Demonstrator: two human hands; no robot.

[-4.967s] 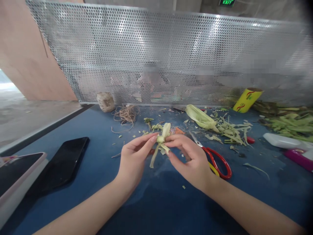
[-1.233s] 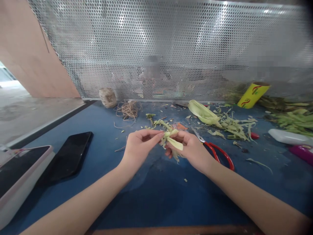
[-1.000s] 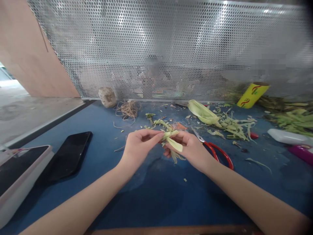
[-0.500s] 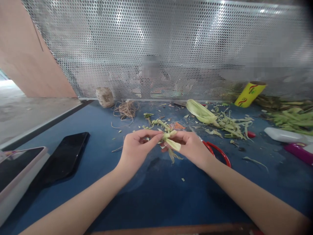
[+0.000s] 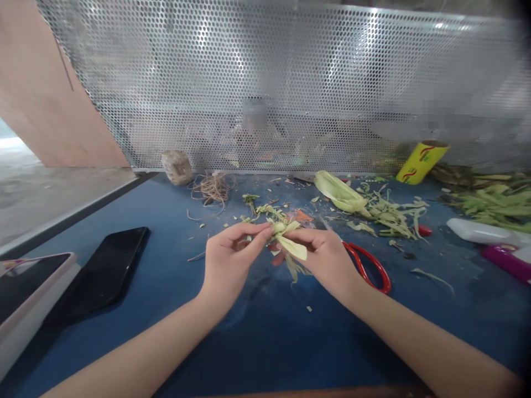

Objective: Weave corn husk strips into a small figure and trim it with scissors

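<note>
Husk bundle (image 5: 295, 249): we held it between both hands, over the middle of the blue surface (image 5: 257, 354); one broad pale strip slanted toward the near edge, with thinner ends hanging below.
Left hand (image 5: 226, 262): our thumb and forefinger pinched the left end of the bundle, so this grip was closed on it.
Right hand (image 5: 332, 265): our grip was closed on the other side of the bundle, the thumb beside the broad strip and some fingers hidden behind it.
Scissors (image 5: 380, 265): we had them just beside our right hand, on the side toward the right edge, red handle showing, the rest mostly covered.
Sprig (image 5: 251, 200): we saw it beyond our left hand, toward the far edge, among small green scraps.
Large husk (image 5: 338, 192): it lay near the far edge, touching a heap of shreds (image 5: 390, 214).
String (image 5: 211, 188): we had it in a loose tangle near the far left corner, just beside a pale lump (image 5: 177, 167).
Yellow tube (image 5: 421, 163): it leaned near the far right corner, with leaves (image 5: 498, 204) beside it.
Black phone (image 5: 103, 276): we had it lying near the left edge, well apart from our hands.
Mesh panel (image 5: 290, 66): it stood along the far edge, and a blurred person (image 5: 253, 135) showed through it.
</note>
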